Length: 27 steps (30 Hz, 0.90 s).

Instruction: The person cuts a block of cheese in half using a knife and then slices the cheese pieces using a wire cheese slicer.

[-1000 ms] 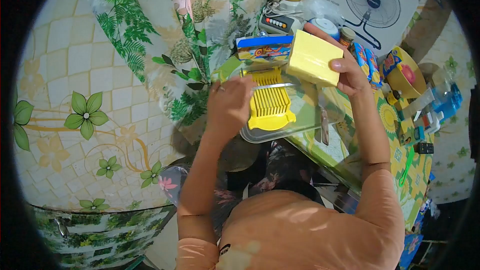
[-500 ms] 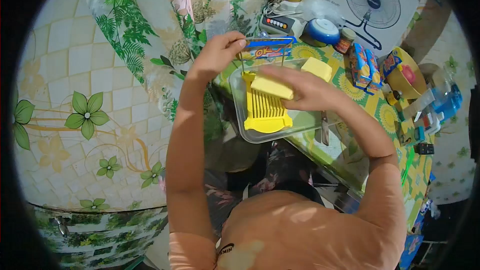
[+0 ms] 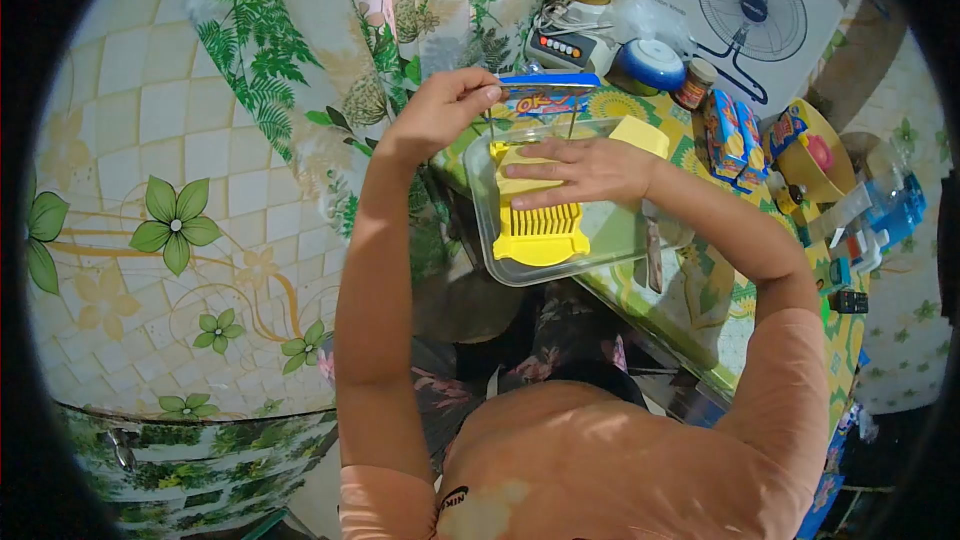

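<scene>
My left hand (image 3: pixel 455 108) is closed on the raised wire frame (image 3: pixel 574 125) of a yellow slicer (image 3: pixel 541 250), gripping its upper left corner. The slicer's slotted base lies in a clear plastic tray (image 3: pixel 484 230). My right hand (image 3: pixel 590 168) rests flat, fingers spread, on a pale yellow block (image 3: pixel 516 187) that looks like butter or cheese. This block sits across the upper part of the slotted base, below the lifted frame, and is partly hidden by my fingers. A second yellow block (image 3: pixel 640 136) is at the tray's far right corner.
A knife (image 3: pixel 654 265) lies by the tray's right side. Behind are a blender base (image 3: pixel 565 45), a blue-and-white bowl (image 3: pixel 650 65) and a small jar (image 3: pixel 694 83). Biscuit packs (image 3: pixel 735 140) and a yellow bowl (image 3: pixel 825 170) stand to the right.
My right hand has lowered the yellow block onto the slicer base, and its fingers have flattened over it. My left hand still holds the frame up, nearly unmoved.
</scene>
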### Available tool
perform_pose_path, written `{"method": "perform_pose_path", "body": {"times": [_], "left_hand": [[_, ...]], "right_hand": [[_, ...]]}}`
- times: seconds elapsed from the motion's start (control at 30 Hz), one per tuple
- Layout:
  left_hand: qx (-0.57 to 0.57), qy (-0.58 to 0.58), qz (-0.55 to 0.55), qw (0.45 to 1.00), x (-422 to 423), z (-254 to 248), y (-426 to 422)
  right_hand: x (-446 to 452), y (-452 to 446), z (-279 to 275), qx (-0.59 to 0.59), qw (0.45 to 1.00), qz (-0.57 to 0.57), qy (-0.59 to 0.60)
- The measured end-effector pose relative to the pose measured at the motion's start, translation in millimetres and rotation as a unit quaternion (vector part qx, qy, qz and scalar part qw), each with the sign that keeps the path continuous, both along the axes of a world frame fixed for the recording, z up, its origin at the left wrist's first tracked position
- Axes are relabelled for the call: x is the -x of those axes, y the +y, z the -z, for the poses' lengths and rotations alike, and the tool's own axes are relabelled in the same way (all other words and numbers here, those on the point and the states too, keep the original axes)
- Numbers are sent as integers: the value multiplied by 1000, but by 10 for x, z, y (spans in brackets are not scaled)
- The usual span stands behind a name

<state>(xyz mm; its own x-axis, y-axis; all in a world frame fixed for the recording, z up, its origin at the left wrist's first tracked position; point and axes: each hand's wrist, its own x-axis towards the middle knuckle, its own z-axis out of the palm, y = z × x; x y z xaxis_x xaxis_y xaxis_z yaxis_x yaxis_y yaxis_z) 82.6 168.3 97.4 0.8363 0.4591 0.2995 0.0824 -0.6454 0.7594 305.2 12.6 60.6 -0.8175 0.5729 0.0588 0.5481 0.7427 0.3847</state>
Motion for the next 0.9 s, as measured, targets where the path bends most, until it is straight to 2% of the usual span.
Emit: {"method": "perform_pose_path", "body": {"times": [0.07, 0.17, 0.27, 0.37, 0.47, 0.57, 0.67, 0.9], "left_hand": [[6, 0, 1, 1000, 9, -17, -17], [18, -9, 13, 1000, -12, 31, 24], [18, -19, 16, 1000, -17, 26, 31], [23, -24, 19, 999, -30, 14, 48], [19, -3, 9, 1000, -54, -32, 44], [10, -11, 3, 1000, -76, -11, 82], [25, -32, 12, 999, -73, -17, 40], [27, -5, 7, 1000, -54, -10, 39]], "right_hand": [[-41, 65, 47, -24, 1000, -19, -5], [-64, 51, 16, 17, 999, -6, 30], [48, -16, -180, 81, 987, 105, 86], [125, -122, -299, 104, 973, 191, 80], [155, -191, -491, 216, 943, 227, 112], [153, -81, -428, 273, 911, 243, 191], [140, -8, -240, 278, 884, 263, 270], [130, 116, 52, 274, 860, 282, 325]]}}
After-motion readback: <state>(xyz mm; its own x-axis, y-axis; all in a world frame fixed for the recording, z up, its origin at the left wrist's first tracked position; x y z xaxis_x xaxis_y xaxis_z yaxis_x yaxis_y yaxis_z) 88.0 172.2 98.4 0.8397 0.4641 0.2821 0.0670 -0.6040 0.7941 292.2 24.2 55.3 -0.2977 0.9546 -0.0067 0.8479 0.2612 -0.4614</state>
